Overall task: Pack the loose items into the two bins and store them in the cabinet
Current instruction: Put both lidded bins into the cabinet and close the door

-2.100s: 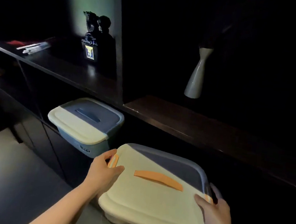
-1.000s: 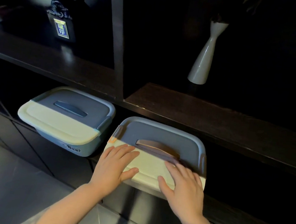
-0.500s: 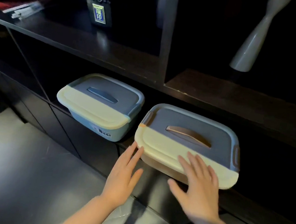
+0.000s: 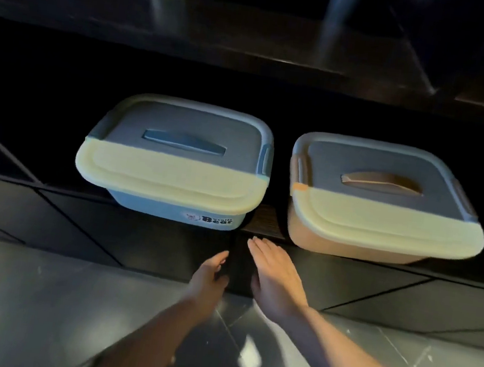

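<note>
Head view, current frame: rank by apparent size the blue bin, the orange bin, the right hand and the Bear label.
1-2. blue bin and orange bin: they look alike, so no ranking between them.
3. right hand, though it is nearer the camera, which inflates it.
4. Bear label, smallest.

Two lidded bins, blue bin [image 4: 176, 156] and orange bin [image 4: 383, 202]; two hands, left [image 4: 210, 274] and right [image 4: 274, 277].

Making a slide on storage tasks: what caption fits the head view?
Two lidded bins, blue-handled and orange-handled, sit side by side on the cabinet shelf; both open hands, left and right, hover below.
</note>
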### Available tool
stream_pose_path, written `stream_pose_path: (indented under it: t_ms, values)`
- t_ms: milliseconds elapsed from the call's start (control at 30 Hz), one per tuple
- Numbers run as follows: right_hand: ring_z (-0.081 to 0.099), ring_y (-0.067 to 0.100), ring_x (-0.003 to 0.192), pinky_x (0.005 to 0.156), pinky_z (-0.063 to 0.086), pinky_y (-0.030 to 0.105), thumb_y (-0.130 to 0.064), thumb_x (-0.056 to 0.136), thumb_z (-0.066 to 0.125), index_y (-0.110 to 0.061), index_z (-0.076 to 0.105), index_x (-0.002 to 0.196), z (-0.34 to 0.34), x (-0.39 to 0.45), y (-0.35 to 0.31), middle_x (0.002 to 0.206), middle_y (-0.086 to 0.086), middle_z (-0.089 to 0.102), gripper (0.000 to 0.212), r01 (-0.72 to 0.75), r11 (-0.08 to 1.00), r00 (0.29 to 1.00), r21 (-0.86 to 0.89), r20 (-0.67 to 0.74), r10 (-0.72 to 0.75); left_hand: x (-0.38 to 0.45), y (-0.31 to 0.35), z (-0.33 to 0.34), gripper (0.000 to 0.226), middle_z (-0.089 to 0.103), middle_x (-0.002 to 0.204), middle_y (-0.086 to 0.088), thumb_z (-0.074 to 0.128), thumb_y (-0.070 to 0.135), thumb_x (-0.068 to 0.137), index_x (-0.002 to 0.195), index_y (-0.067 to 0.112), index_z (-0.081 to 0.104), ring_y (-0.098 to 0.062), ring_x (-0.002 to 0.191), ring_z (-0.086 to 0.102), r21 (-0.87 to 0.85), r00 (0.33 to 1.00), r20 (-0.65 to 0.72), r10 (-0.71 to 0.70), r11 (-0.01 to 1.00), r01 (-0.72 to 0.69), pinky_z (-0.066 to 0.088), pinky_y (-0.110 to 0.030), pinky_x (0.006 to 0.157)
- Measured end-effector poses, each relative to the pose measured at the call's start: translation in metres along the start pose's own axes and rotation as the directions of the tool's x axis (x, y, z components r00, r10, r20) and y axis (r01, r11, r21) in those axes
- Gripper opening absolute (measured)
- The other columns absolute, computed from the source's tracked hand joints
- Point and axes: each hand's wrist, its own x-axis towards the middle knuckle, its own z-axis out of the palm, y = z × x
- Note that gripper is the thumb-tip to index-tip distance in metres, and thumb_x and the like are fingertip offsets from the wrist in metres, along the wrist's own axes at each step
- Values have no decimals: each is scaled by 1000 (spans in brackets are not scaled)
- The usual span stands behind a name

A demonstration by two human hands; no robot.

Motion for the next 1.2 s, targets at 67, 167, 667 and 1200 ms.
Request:
stream_pose_path:
  t_ms: [67,167,667,1200]
  values:
    - [11,19,148,120,3,33,-16,87,49,-12,12,154,4,9,-5,160,2,16,76,-49,998,997,-33,55,51,9,-2,-3,56,57,126,8,49,2,88,138,27,43,-7,116,51,69,997,72,18,997,-23,41,-34,105]
    - [2,20,148,121,-3,36,-21,90,50,-12,1,154,11,14,-6,162,2,5,81,-143,984,979,-109,128,156,21,-1,-6,60,45,137,6,53,10,88,142,32,36,-9,121,45,134,994,105,-10,991,-5,38,-31,104]
    - [37,30,128,118,17,42,-21,81,53,-9,33,146,38,9,-25,134,8,43,69,-247,966,962,-80,-140,234,18,-12,3,52,39,146,-2,42,13,98,145,29,30,-16,135,37,12,986,146,73,997,-76,30,-43,113]
    - [51,27,93,80,40,33,-41,84,67,-15,63,96,38,-186,-28,95,5,54,29,-215,976,970,17,-115,216,-169,-55,89,39,66,111,-5,43,40,97,120,10,56,-19,98,63,-586,817,347,-461,573,573,49,-31,80]
